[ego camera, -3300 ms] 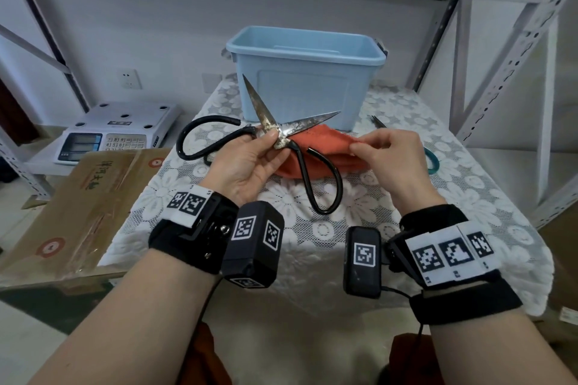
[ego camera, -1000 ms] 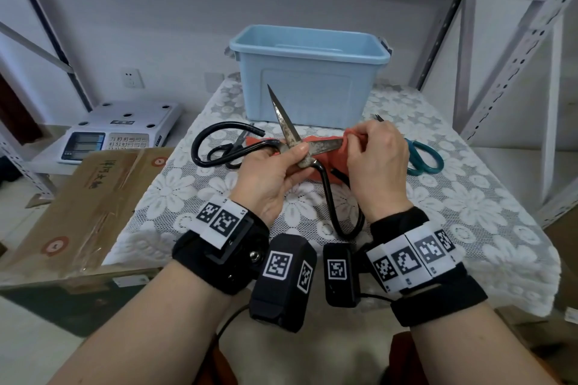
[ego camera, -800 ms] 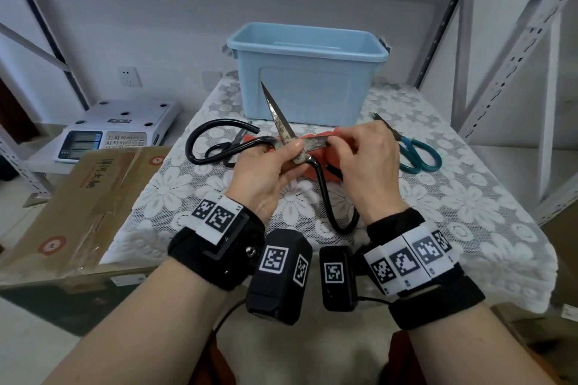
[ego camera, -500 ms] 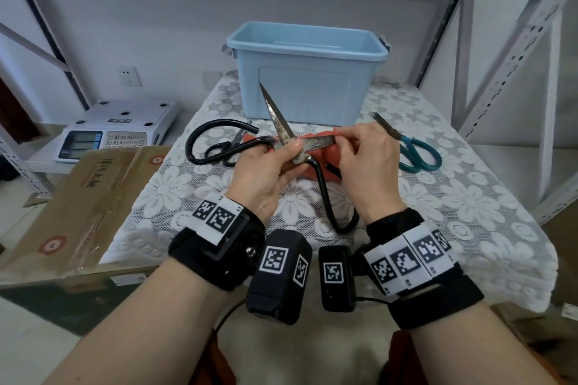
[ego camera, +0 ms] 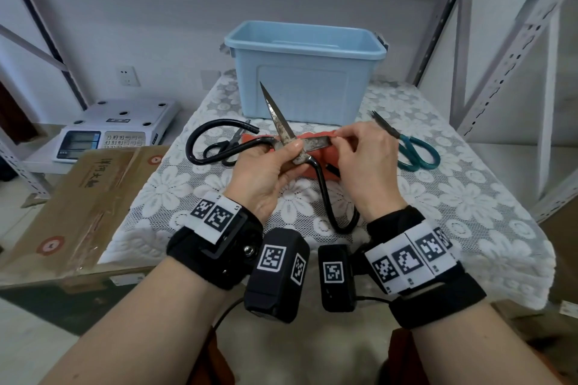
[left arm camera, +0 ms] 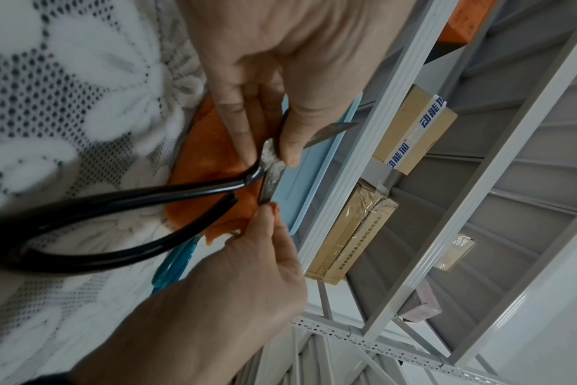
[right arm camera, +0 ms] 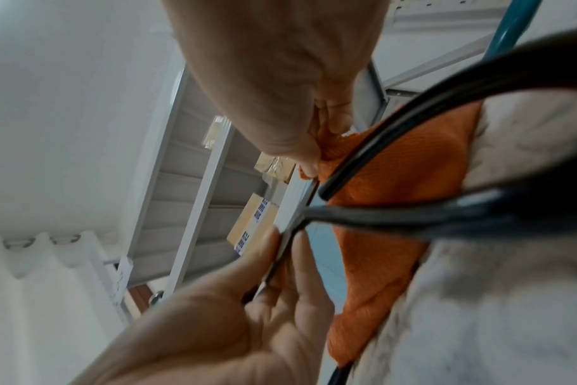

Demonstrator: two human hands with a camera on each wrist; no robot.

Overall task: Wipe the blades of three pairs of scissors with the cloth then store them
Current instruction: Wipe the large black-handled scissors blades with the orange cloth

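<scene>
I see a scale left on a low shelf, a cardboard box beside the lace tablecloth, a wall socket, taped boxes on the shelf overhead.

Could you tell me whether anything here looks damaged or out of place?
The large black-handled scissors, gripped by the left hand, have blades mottled with brownish patches that look like rust or grime. The right hand pinches the orange cloth at one blade. Nothing else stands out.
</scene>
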